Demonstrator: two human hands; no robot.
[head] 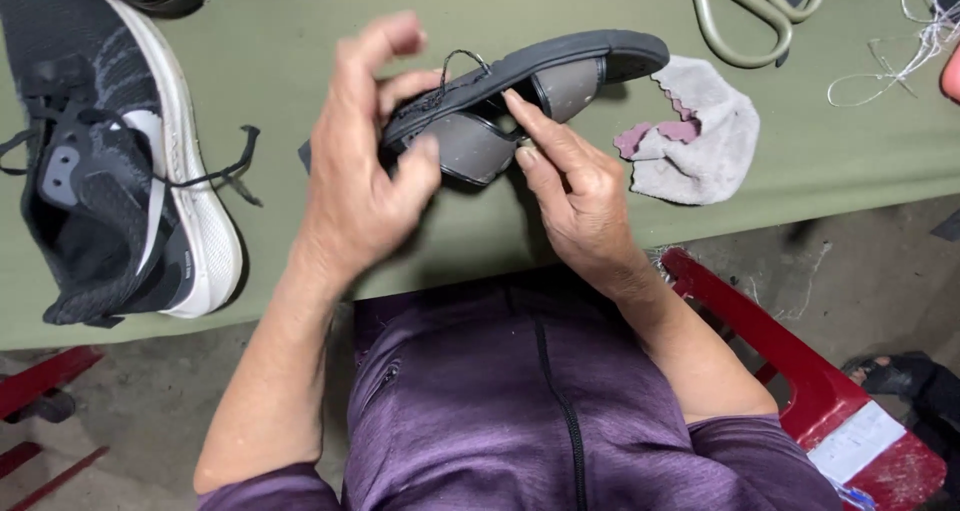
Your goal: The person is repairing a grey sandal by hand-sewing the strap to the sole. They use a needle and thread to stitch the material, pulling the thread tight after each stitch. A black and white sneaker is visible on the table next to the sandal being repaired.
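Above the green surface (300, 261), right of a black sneaker (110, 161): left hand (355, 186) pinching a dark insole (520, 91) at its near end, right hand (575, 196) pressing fingertips underneath, grey rag (700, 136) and scissors (750, 11) farther right.

The insole (520, 81) looks like matt dark foam or rubber with a thin black thread at its edge and dusty grey, smooth patches on its underside. The left hand (365, 171) and right hand (570, 181) pinch it, bare-skinned. Beneath it the table (480, 231) is covered in a dull olive cloth. Left of the insole, the shoe (110, 161) is black knitted fabric with a smooth white sole. Right of the insole lies a frayed, soft grey rag (700, 141), and beyond it scissors (750, 11) with smooth, pale handles.
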